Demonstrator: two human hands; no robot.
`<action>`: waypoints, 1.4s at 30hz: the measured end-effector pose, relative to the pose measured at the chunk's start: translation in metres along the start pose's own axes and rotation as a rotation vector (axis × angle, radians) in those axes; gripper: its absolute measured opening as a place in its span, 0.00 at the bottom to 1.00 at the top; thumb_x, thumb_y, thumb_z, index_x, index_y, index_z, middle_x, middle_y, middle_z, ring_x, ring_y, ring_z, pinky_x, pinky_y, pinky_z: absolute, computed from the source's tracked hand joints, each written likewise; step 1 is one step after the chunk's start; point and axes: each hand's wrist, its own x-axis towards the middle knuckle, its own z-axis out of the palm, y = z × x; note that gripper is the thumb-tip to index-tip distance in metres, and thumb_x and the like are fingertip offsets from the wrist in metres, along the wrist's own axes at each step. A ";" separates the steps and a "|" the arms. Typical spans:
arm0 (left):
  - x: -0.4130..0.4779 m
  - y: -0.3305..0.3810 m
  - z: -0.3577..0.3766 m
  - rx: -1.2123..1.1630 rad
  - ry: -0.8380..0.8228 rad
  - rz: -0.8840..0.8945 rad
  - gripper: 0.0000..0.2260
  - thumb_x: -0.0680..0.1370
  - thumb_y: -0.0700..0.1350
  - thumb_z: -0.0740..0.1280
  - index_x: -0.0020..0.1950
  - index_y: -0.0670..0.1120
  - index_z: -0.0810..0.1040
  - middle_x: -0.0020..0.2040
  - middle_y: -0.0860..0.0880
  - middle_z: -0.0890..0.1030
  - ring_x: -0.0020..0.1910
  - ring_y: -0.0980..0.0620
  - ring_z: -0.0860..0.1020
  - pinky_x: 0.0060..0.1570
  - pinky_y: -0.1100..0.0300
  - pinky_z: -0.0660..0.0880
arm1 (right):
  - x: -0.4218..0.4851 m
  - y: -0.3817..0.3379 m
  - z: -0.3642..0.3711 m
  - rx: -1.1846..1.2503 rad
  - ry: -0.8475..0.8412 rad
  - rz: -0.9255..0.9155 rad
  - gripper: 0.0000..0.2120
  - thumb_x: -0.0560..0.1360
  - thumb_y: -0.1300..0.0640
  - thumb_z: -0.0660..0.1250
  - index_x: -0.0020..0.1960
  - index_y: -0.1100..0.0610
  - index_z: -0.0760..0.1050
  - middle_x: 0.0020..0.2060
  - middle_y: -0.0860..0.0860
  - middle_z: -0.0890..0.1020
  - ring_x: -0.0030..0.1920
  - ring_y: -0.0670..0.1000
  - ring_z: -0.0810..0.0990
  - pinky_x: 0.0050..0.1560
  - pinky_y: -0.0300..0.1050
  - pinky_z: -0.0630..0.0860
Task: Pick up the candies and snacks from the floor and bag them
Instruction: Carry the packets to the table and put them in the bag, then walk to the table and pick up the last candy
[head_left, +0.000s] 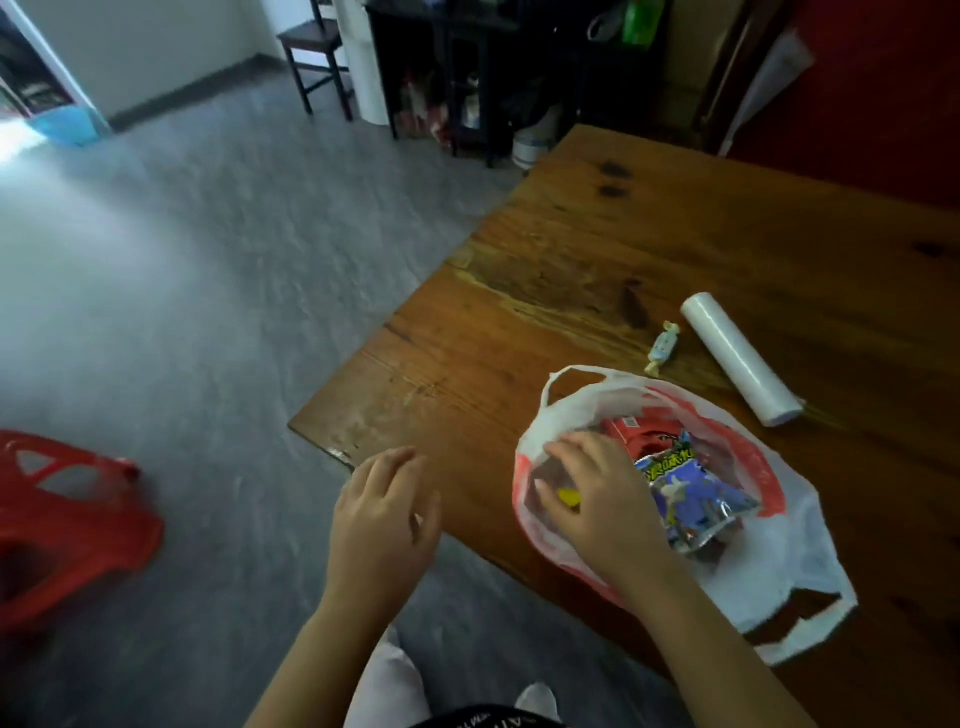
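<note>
A white and red plastic bag (795, 525) lies open on the wooden table (649, 249). Inside it I see a blue snack packet (691, 493) and a red packet (636, 434). My right hand (597, 499) is over the bag's mouth and holds a small yellow candy (569, 496) in its curled fingers. My left hand (384, 519) hovers beside the table's near corner, above the floor, fingers relaxed and holding nothing. A wrapped pale blue candy (662, 347) lies on the table beyond the bag.
A white roll (737, 358) lies on the table, right of the wrapped candy. A red plastic stool (62, 525) stands on the grey floor at the left. A dark chair (317, 57) and dark shelves (467, 78) stand at the back.
</note>
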 end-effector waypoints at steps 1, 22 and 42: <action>-0.001 -0.011 -0.003 0.005 0.013 -0.026 0.18 0.71 0.49 0.59 0.53 0.40 0.79 0.53 0.42 0.80 0.53 0.42 0.76 0.50 0.48 0.72 | 0.004 -0.009 0.005 -0.006 -0.012 -0.020 0.18 0.70 0.48 0.59 0.53 0.58 0.77 0.49 0.56 0.81 0.50 0.56 0.78 0.49 0.49 0.76; 0.088 -0.349 -0.126 0.037 0.165 -0.260 0.19 0.71 0.50 0.59 0.52 0.39 0.78 0.51 0.42 0.81 0.50 0.41 0.77 0.49 0.49 0.72 | 0.217 -0.276 0.188 -0.001 -0.205 -0.164 0.20 0.70 0.47 0.57 0.53 0.57 0.77 0.47 0.54 0.81 0.49 0.55 0.80 0.52 0.44 0.71; 0.430 -0.427 -0.089 0.060 -0.069 0.125 0.19 0.72 0.50 0.58 0.53 0.40 0.79 0.52 0.42 0.80 0.52 0.42 0.75 0.50 0.47 0.73 | 0.477 -0.224 0.219 0.031 0.038 0.281 0.19 0.71 0.50 0.62 0.57 0.58 0.75 0.53 0.55 0.80 0.55 0.56 0.77 0.53 0.49 0.73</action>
